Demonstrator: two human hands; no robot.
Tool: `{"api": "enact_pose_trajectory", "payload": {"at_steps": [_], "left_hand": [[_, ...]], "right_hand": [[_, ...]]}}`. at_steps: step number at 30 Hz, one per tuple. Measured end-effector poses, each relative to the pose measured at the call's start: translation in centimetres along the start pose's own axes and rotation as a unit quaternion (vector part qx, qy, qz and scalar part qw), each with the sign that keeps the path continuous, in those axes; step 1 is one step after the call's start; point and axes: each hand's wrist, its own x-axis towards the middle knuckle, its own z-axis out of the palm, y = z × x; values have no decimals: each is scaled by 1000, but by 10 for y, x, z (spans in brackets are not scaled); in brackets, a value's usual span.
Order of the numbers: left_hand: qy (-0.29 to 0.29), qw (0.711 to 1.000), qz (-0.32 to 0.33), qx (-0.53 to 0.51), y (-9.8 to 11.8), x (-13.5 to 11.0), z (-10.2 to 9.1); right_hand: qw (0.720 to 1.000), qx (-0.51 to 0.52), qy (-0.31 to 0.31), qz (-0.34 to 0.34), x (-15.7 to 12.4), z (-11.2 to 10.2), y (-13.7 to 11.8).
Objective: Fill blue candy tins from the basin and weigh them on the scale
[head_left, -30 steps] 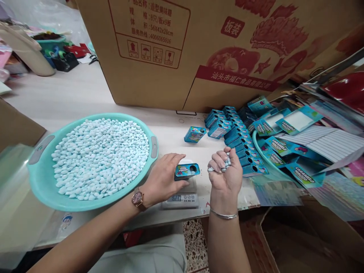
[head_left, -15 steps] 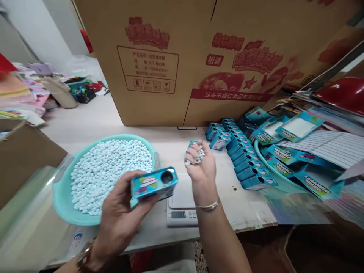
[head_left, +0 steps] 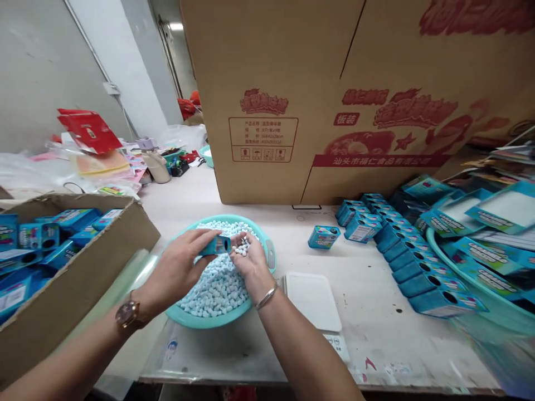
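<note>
Brown cardboard carton at far left: its near wall (head_left: 96,267) stands beside the work, with blue boxes (head_left: 79,220) lying loose inside.
Left hand: the left hand (head_left: 173,267) is partly closed, thumb and fingers pinching a small blue printed card box (head_left: 218,245) by its sides.
Held box: it lies on its side above the candy basin, the end with the round dark hole turned to the right hand; whether the two touch cannot be told.
Box handling: probably light and fairly stiff but easily dented; the broad faces look the best hold, with fingertips clear of the hole.
Turquoise plastic basin: its rim (head_left: 200,321) surrounds a heap of small pale-blue candies (head_left: 221,289), under both hands.
Right hand: the right hand (head_left: 253,264) is cupped, fingers curled inward around a small load of candies (head_left: 244,245).
Candy handling: likely hard, smooth and apt to roll, so a closed palm should suit them better than a fingertip pinch.
White flat scale: the scale (head_left: 313,301) sits just right of the basin, partly behind the right forearm.
Lone blue box: one box (head_left: 324,237) stands on the table beyond the scale.
Rows at right: more blue boxes (head_left: 401,256) stand close together, holes showing.
</note>
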Motion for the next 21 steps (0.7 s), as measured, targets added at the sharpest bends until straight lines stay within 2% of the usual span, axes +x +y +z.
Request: {"api": "enact_pose_trajectory", "payload": {"at_steps": [4,7,12,21], "left_hand": [[-101,978,107,147,9,24,0],[-136,956,157,207,17,38,-2],[-147,943,168,246,23,47,-6],[-131,937,166,279,17,40,-9]], "right_hand": [[1000,-21,-18,2,0,1,22],[999,-37,-36,2,-1,2,28],[998,-31,-50,-2,-2,3,27],[998,0,-58,18,-2,-2,34]]}}
